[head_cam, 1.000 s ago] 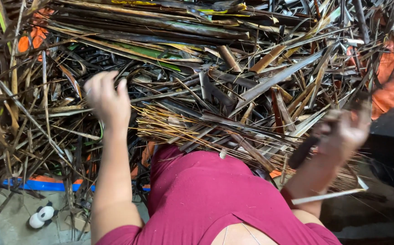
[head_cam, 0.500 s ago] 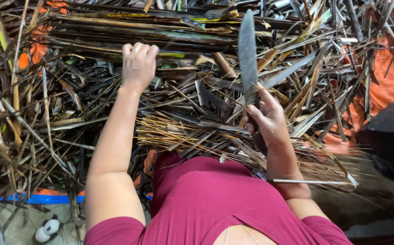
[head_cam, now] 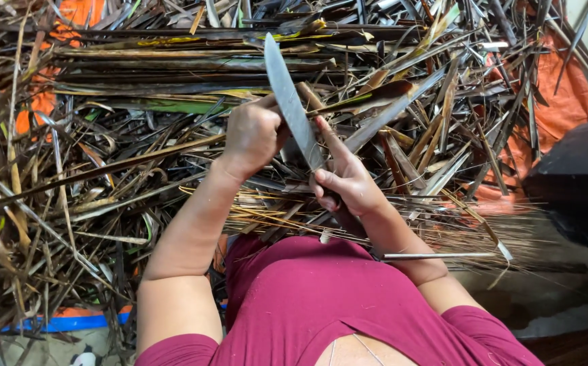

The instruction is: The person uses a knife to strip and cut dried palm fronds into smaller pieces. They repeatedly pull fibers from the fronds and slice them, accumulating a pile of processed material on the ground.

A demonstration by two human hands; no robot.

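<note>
Heaped dry brown palm leaf strips (head_cam: pixel 104 169) across an orange tarp (head_cam: pixel 551 102), reaching its left edge. Left hand (head_cam: pixel 253 135) fisted on a dark leaf strip (head_cam: pixel 368 102) beside the blade. Long grey-bladed knife (head_cam: pixel 290 102) upright, tip away, handle clenched in right hand (head_cam: pixel 348 186). Bundle of thin tan leaf ribs (head_cam: pixel 389 224) under the wrists.

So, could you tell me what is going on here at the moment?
A person in a magenta top sits over a heap of dried palm leaves spread on an orange sheet. The right hand holds a long knife, blade pointing up. The left hand is closed beside the blade. A bundle of thin leaf ribs lies across the lap.
</note>
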